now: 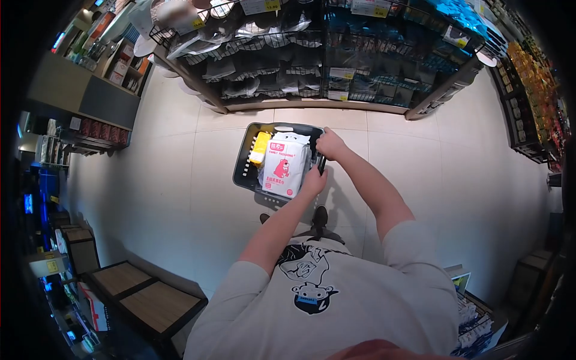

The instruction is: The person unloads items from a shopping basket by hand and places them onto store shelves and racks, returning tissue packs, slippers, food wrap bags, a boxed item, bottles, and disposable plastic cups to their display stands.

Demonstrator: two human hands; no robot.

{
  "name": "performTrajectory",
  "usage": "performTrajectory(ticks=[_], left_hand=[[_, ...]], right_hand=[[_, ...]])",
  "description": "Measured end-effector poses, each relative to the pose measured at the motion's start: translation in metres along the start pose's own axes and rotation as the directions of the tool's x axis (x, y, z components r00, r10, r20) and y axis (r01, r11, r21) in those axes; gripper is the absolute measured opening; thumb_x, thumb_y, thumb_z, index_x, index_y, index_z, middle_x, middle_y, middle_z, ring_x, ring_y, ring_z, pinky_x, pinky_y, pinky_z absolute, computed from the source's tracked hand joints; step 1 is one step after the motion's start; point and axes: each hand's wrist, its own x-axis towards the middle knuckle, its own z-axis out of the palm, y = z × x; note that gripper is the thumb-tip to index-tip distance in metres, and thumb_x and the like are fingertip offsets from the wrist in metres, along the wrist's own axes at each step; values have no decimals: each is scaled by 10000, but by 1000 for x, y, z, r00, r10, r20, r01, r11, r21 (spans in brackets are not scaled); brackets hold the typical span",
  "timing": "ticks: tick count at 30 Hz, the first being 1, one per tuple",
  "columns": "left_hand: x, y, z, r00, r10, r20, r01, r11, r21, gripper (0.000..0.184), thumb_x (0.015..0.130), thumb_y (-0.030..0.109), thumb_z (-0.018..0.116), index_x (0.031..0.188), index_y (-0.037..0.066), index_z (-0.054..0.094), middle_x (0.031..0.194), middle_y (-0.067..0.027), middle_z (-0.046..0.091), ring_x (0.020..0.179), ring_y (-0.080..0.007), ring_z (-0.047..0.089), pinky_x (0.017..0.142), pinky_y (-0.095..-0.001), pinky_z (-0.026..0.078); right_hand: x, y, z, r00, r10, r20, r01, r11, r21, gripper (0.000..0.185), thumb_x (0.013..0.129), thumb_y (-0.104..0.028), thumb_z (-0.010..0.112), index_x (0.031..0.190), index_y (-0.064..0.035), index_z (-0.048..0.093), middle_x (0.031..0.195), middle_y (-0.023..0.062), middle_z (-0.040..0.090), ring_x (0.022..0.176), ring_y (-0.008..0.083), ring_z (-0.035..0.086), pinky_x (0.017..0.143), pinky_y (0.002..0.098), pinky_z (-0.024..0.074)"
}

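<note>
A dark grey shopping basket hangs or stands in front of me, just ahead of my shoes. Inside it, a large white packet with a pink bear and the words "FAMILY PACKAGING" lies beside a smaller yellow and white packet. My left hand is closed round the lower end of a black handle on the basket's right side. Farther up that side, my right hand is closed on the same handle, near the corner. Its fingertips are partly hidden.
A wire shelf rack of bagged goods stands ahead. To the left are a counter and a low wooden-topped stand. Shelves of goods line the right. Pale floor tiles lie between.
</note>
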Motion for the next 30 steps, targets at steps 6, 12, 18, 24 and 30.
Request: performTrajectory(ticks=[6,12,18,24,30], left_hand=[[18,-20,-24,995,-35,-95,33,999,-21,420,958,353,638,1073,-49,589,944,-323,687,935,-519,657,807,-566,527],[22,-42,-71,983,-149,-111,142,988,-68,409,954,335,650,1073,-50,585,938,-316,680,941,-502,661,813,-539,523],[47,-71,-119,978,-146,-152,129,985,-114,345,947,288,667,1019,-34,569,914,-279,699,908,-465,688,816,-547,537],[72,-119,-182,979,-158,-128,139,979,-149,333,948,273,666,1048,-23,553,920,-262,706,910,-446,698,824,-530,551],[88,-185,-271,975,-201,-90,187,972,-145,332,952,289,663,1051,-9,555,925,-244,712,912,-430,702,815,-530,554]], right_hand=[[47,0,-13,995,-48,-93,49,999,14,87,836,-171,710,845,-203,791,916,-20,762,951,167,699,976,374,424],[104,-21,-47,987,-124,-102,121,992,-42,57,796,-159,716,804,-198,757,925,-19,703,979,162,679,912,369,428],[166,-33,-90,979,-205,-19,202,975,-90,66,797,-164,710,835,-181,760,965,-3,705,1020,170,670,919,365,428],[245,-54,-119,971,-239,-20,237,969,-77,63,722,-164,723,777,-147,750,972,25,694,1032,196,659,914,370,428],[332,-100,-153,976,-214,-36,213,977,-19,44,703,-138,704,730,-150,736,943,38,693,998,212,667,907,381,425]])
